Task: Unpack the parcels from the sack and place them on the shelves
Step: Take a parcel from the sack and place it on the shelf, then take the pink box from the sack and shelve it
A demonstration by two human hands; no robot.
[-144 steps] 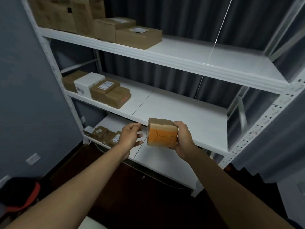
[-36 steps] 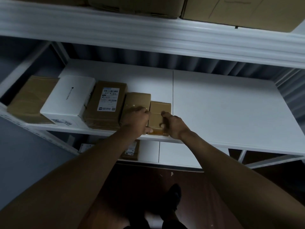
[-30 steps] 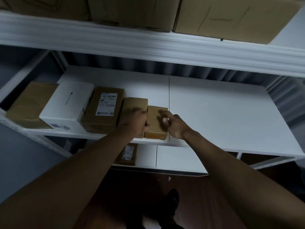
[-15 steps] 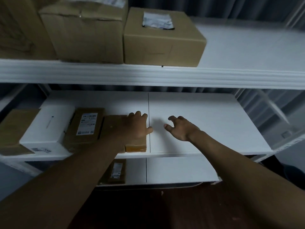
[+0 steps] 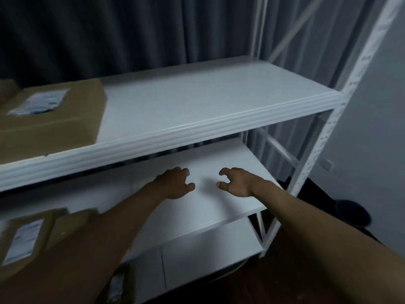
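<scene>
Left hand (image 5: pixel 175 184) & right hand (image 5: pixel 235 183) over middle shelf (image 5: pixel 219 207), fingers loosely curled, holding nothing. Labelled parcels (image 5: pixel 28 235) at shelf's left end; larger box (image 5: pixel 50 115) on upper shelf (image 5: pixel 197 110).

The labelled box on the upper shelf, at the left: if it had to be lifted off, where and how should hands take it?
Probably by its two side faces, coming from the front. The labelled box lies flat at the front lip of the upper shelf, its right side bare. Both the left hand and the right hand hold nothing, so two hands are free.
</scene>
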